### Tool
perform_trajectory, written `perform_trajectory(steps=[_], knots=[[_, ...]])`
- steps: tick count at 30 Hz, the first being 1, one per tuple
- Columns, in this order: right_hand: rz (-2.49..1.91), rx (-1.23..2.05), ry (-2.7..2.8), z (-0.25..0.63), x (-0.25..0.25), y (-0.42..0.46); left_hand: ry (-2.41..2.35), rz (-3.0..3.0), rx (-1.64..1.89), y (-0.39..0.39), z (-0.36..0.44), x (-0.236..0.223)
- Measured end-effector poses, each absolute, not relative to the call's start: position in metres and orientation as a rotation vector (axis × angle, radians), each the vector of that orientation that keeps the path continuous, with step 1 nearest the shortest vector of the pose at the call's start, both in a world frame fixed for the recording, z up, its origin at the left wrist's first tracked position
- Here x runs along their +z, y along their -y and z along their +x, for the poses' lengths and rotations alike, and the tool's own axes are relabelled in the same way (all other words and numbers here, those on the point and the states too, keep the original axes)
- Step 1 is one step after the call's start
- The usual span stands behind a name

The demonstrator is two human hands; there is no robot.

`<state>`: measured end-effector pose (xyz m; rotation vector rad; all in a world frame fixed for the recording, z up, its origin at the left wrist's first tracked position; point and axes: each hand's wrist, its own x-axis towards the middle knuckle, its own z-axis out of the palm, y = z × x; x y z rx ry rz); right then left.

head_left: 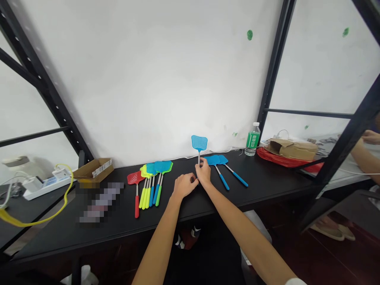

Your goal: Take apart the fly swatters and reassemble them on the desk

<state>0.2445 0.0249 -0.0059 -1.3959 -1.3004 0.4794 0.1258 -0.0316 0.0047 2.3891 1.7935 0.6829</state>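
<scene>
My right hand (204,173) is closed around the metal rod of a blue fly swatter (199,143), which stands upright with its head above my fingers. My left hand (184,185) is closed too, gripping the swatter's lower end right beside my right hand. Two more blue fly swatters (221,165) lie on the black table (267,184) just right of my hands. To the left lies a row of several swatters (152,180): a red one (136,190), then yellow, green and blue ones.
A small cardboard box (92,169) sits at the back left, a green-labelled water bottle (252,139) at the back right, beside a brown paper bag (292,149) on red plastic. Black shelf posts frame the table. Another person's arm (365,154) shows at the far right.
</scene>
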Motion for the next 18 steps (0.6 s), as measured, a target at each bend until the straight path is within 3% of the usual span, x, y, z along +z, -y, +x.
perform_trajectory(steps=[7, 18], knots=[[-1.843, 0.23, 1.551, 0.251, 0.002, -0.011, -1.783, 2.4, 0.701, 0.033, 0.126, 0.005], [-1.899, 0.006, 1.678, 0.26, -0.001, -0.01, -1.763, 2.402, 0.737, 0.031, 0.125, 0.002]])
